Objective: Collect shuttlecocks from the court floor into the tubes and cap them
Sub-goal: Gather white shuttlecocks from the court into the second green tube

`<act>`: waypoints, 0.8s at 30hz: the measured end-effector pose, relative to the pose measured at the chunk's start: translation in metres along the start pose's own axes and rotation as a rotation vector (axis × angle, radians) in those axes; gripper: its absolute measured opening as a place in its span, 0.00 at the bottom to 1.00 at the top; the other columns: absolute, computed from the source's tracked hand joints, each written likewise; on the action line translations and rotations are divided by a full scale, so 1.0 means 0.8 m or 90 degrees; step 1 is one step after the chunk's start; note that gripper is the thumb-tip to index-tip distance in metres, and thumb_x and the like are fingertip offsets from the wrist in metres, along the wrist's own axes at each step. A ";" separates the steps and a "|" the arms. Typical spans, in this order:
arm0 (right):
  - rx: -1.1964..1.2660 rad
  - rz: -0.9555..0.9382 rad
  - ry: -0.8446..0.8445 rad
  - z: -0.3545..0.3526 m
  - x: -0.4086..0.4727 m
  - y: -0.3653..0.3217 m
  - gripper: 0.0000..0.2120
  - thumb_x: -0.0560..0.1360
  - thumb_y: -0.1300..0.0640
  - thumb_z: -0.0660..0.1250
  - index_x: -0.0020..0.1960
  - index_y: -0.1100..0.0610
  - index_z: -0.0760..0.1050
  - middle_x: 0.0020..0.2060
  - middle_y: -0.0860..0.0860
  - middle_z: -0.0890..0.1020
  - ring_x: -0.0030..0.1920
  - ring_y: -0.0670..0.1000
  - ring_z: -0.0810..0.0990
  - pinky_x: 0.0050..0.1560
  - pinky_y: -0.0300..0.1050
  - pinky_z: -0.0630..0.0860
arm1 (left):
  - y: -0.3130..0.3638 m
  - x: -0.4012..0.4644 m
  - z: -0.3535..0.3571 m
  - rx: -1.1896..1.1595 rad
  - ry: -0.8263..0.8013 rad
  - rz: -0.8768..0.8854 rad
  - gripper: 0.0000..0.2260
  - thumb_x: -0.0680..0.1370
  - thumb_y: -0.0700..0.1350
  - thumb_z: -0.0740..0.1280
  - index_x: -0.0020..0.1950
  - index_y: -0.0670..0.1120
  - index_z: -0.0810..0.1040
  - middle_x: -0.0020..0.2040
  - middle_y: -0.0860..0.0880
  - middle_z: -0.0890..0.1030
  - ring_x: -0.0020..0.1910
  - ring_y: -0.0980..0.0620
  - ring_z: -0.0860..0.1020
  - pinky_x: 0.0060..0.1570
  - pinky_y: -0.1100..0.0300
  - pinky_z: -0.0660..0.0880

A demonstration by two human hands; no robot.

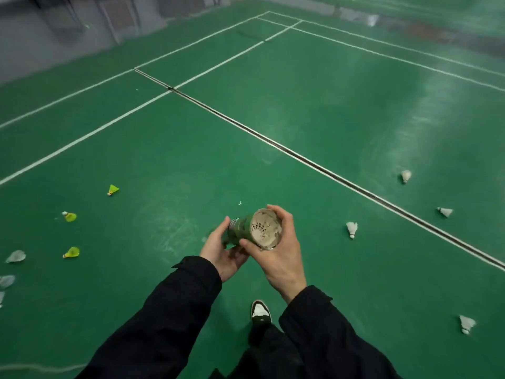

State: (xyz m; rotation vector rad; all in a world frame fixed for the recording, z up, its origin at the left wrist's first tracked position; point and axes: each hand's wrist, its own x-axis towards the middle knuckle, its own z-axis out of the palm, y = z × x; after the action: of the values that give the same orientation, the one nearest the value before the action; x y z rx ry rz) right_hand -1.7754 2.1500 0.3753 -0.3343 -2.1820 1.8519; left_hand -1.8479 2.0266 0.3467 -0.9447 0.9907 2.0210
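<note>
A green shuttlecock tube [241,228] is held over the court floor, its open mouth facing me with white feathers showing inside. My left hand [221,250] grips the tube's lower body from the left. My right hand [278,247] curls round the open end, thumb below and fingers over the rim. No cap is visible. Loose shuttlecocks lie about: three yellow ones at the left [112,190] [69,216] [71,252], white ones at the right [351,228] [406,176] [445,212] [466,324].
More white shuttlecocks [15,256] lie at the far left edge. White court lines and a dark seam [300,157] cross the green floor. My shoe [261,313] is below the hands. A wall and dim furniture stand at the back left.
</note>
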 end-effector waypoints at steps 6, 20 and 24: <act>0.134 0.051 -0.118 -0.011 0.109 -0.004 0.28 0.73 0.49 0.73 0.71 0.45 0.68 0.62 0.48 0.77 0.61 0.45 0.80 0.61 0.41 0.78 | 0.059 0.047 0.047 -0.148 0.027 0.067 0.30 0.79 0.54 0.74 0.74 0.39 0.72 0.68 0.34 0.80 0.62 0.38 0.82 0.54 0.47 0.84; -0.137 -0.128 0.119 -0.013 0.190 0.026 0.08 0.75 0.47 0.67 0.49 0.50 0.73 0.40 0.47 0.76 0.34 0.45 0.72 0.32 0.46 0.71 | 0.133 0.081 0.091 -0.162 0.015 0.218 0.16 0.81 0.46 0.72 0.65 0.40 0.76 0.61 0.38 0.80 0.60 0.38 0.79 0.51 0.44 0.80; -0.240 -0.076 -0.155 -0.012 0.192 0.025 0.20 0.77 0.40 0.60 0.62 0.51 0.77 0.43 0.43 0.80 0.37 0.41 0.78 0.38 0.40 0.77 | 0.136 0.088 0.095 -0.134 0.020 0.233 0.18 0.81 0.45 0.72 0.68 0.39 0.76 0.63 0.38 0.80 0.60 0.38 0.80 0.50 0.44 0.81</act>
State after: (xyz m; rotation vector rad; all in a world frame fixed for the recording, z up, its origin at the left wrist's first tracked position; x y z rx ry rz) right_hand -1.9162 2.2137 0.3642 -0.0454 -2.6534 1.4800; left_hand -1.9946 2.0573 0.3595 -0.9602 1.0427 2.4612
